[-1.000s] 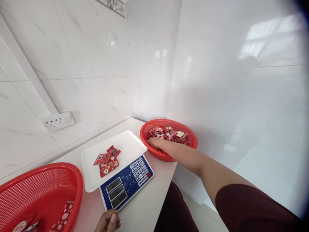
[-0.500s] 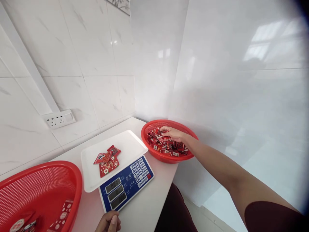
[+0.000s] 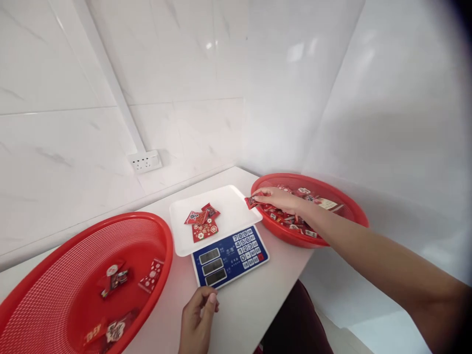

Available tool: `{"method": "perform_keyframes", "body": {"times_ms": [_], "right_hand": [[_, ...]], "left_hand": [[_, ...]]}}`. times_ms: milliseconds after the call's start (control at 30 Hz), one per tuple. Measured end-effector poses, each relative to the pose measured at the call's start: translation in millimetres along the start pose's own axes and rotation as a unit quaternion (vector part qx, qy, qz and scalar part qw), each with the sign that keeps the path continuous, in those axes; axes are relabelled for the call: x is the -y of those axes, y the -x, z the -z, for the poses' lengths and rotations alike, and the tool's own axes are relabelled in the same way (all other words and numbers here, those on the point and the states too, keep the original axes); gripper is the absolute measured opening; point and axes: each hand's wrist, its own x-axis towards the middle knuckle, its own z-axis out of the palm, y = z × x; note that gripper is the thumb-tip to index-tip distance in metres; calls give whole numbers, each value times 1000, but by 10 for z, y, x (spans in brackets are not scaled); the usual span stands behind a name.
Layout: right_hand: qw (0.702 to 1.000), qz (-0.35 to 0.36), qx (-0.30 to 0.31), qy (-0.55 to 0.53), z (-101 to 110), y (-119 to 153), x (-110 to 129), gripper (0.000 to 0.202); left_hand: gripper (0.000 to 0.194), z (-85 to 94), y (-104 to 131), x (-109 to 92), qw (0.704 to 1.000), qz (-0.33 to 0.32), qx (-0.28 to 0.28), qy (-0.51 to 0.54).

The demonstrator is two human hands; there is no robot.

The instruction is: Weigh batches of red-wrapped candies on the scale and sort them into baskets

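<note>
My right hand pinches a small red snack packet over the right edge of the scale's white tray, beside the left rim of the right red basket. Several shiny red wrapped packets fill that basket. On the tray lie a few more red snack packets, overlapping in a small pile. Loosely curled, my left hand rests at the front edge of the blue digital scale, with nothing seen in its fingers.
A larger red basket stands at the left with several packets at its bottom. The white table meets tiled walls behind and at the right. A power socket sits on the back wall.
My right hand has come out of the right basket, moving left with a red packet to the tray's edge. The view has turned left, showing more of the left basket.
</note>
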Motion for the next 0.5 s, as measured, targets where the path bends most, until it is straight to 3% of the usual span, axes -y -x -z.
{"method": "perform_keyframes", "body": {"times_ms": [133, 233, 333, 433, 500], "right_hand": [[996, -11, 64, 60, -376, -171, 211, 27], [995, -3, 75, 61, -450, -208, 288, 29], [997, 4, 36, 71, -260, -146, 295, 27], [996, 2, -36, 86, 150, -3, 213, 29], [994, -19, -46, 102, 480, 121, 94, 37]], "left_hand": [[34, 8, 4, -24, 1000, -6, -7, -14], [34, 29, 4, -43, 1000, -3, -2, -12], [32, 50, 5, -44, 1000, 1, -2, -7], [31, 49, 5, -18, 1000, 8, -3, 1], [31, 34, 6, 8, 1000, 19, -1, 12]]}}
